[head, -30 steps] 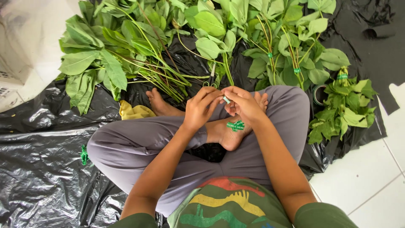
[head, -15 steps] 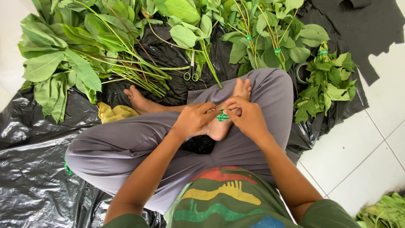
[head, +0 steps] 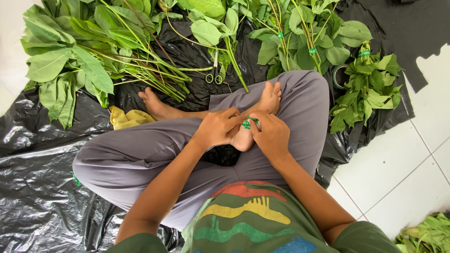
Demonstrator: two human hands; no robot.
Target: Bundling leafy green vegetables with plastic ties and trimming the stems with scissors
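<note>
A home floor turned into a makeshift produce-bundling spot. White floor tiles (head: pixel 398 164) show at four o'clock, and a crinkled black plastic sheet (head: pixel 42 187) is spread over them as a work surface. Loose leafy stems (head: pixel 93 51) lie heaped from ten to twelve o'clock, tied bunches (head: pixel 365 84) sit at two o'clock, and scissors (head: pixel 214 75) rest at twelve.

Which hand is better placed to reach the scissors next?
Left. The left hand is on the side of the scissors; the right hand pinches the green tape piece.
</note>
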